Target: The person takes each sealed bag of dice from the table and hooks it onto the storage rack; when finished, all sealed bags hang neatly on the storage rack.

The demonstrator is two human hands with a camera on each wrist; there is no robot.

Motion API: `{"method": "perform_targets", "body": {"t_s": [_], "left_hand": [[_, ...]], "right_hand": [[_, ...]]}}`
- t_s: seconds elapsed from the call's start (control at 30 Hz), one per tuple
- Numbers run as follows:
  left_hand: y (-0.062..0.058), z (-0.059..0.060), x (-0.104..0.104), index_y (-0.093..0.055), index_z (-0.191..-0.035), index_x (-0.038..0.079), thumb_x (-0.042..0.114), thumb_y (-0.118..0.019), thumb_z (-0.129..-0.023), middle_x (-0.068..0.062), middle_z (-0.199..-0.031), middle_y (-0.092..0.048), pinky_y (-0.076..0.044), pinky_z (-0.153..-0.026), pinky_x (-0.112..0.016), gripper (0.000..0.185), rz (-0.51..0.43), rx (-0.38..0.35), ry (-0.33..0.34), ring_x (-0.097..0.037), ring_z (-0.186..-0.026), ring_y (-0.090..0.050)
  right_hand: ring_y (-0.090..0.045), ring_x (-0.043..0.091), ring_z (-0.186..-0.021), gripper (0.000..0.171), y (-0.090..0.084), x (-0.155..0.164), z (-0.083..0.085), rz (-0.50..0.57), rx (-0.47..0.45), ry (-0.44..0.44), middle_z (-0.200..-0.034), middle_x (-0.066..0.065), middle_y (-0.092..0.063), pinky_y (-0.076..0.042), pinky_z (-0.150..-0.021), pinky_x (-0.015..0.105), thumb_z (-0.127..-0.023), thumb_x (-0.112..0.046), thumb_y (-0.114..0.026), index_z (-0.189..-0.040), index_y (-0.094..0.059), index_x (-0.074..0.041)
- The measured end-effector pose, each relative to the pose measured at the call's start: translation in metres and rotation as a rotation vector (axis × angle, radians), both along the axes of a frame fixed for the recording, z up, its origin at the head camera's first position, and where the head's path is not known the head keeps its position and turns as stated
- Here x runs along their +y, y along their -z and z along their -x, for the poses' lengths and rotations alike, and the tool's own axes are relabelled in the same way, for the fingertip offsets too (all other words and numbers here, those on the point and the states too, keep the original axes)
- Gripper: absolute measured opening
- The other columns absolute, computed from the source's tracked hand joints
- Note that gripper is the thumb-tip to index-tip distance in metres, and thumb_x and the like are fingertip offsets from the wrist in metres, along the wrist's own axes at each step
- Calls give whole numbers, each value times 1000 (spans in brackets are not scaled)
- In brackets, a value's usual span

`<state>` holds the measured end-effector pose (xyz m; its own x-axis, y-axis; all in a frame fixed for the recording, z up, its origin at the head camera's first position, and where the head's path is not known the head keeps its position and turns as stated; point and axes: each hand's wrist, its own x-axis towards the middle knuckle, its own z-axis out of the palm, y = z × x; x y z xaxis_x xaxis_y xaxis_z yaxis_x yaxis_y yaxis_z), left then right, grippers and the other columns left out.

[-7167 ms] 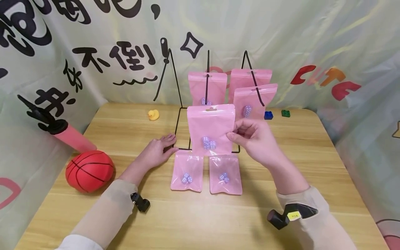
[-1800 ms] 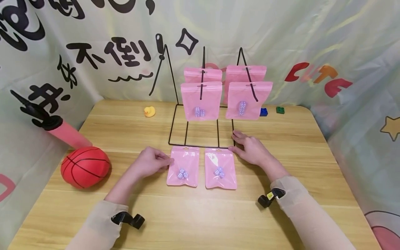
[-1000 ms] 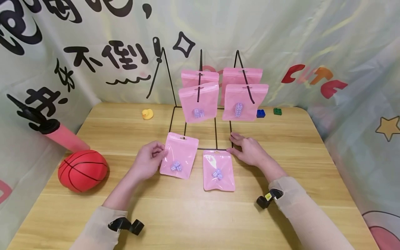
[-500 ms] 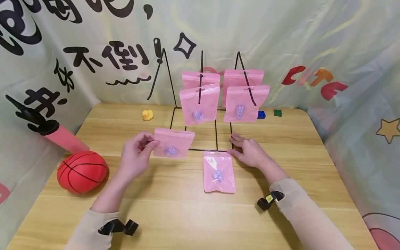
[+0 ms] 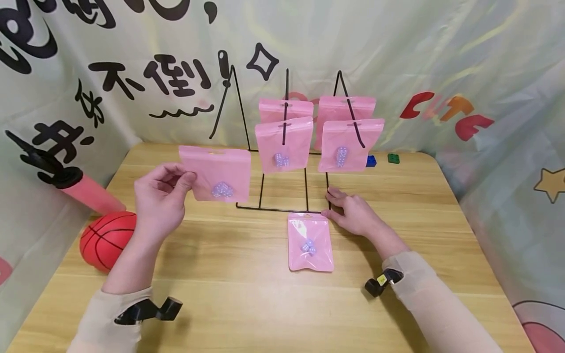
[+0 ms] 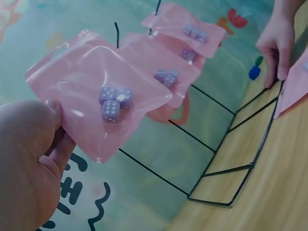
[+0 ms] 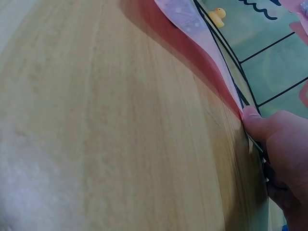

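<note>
My left hand (image 5: 183, 177) pinches the edge of a pink bag (image 5: 216, 174) holding purple dice (image 6: 113, 102) and keeps it lifted above the table, left of a black wire rack (image 5: 260, 206). Several pink bags of dice (image 5: 284, 142) hang on the rack's hooks. My right hand (image 5: 333, 203) rests on the table with relaxed fingers lying across the rack's front right base corner; the thumb (image 7: 269, 134) presses by the wire. A second pink bag (image 5: 310, 241) lies flat just in front of the rack, beside that hand.
A red basketball (image 5: 108, 238) and a pink pump (image 5: 90, 191) sit at the table's left edge. Blue (image 5: 372, 161) and green (image 5: 393, 158) bricks lie behind the rack on the right. A yellow duck (image 7: 219, 17) stands far back. A printed banner closes in all sides.
My left hand picked the left bag off the table and raised it up and to the left. The right hand stayed on the rack's base after hanging a bag earlier.
</note>
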<state>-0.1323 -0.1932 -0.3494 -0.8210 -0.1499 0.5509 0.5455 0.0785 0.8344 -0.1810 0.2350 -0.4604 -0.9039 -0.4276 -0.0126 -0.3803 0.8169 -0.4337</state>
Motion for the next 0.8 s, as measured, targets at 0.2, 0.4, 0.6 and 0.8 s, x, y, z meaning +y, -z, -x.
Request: {"method": "perform_targets", "body": {"t_s": [0.2, 0.4, 0.6, 0.8], "left_hand": [[-6, 4, -2, -67, -97, -21, -16, -74, -91, -5, -83, -75, -60, -70, -19, 11, 9, -24, -33, -13, -72, -67], [-7, 10, -3, -69, -99, -19, -13, -74, -92, -6, -84, -74, -61, -71, -20, 10, -17, -54, -51, -14, -72, -68], [-5, 18, -4, -72, -100, -10, -9, -73, -95, -5, -87, -74, -62, -72, -21, 5, -8, -112, -74, -14, -74, -68], [-2, 27, -5, -73, -101, -5, -5, -74, -96, -4, -88, -74, -62, -73, -20, 5, 2, -184, -95, -15, -78, -69]], "right_hand": [[-41, 41, -147, 61, -1, 0, 0, -1, -2, 6, -161, 19, -44, -39, -118, 56, -104, -36, -71, -148, -56, 3], [-39, 40, -148, 63, -2, -1, 0, -19, -15, 11, -162, 18, -42, -39, -119, 55, -104, -38, -71, -150, -54, 2], [-39, 40, -149, 63, -3, 0, -1, -21, -13, 15, -163, 18, -42, -39, -119, 55, -104, -38, -71, -150, -54, 2], [-41, 40, -148, 63, -2, -1, -1, -16, -7, 14, -162, 18, -43, -39, -119, 54, -104, -38, -71, -149, -55, 2]]}}
